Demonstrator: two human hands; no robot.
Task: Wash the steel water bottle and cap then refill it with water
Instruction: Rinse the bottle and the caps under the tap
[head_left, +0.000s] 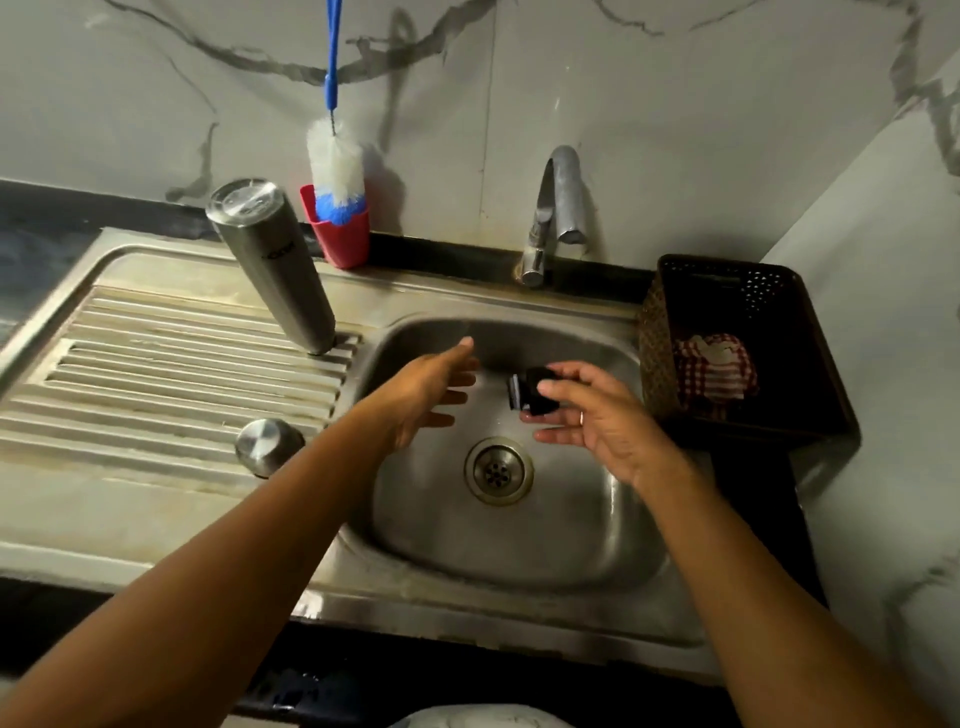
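The right hand (597, 421) pinches a small black cap (530, 389) between thumb and fingertips above the sink basin (519, 545), its other fingers loosely spread. The left hand (426, 395) hovers beside it, fingers straight, holding nothing. On the drainboard (156, 374) the steel bottle (275, 265) stands upside down, with a domed steel lid (267, 447) near the basin's edge. Behind the bottle, a bottle brush (335, 166) sits in a red cup (340, 236)

White, grey-veined marble wall (675, 104) above a black countertop (447, 252), all in dim yellowish light.
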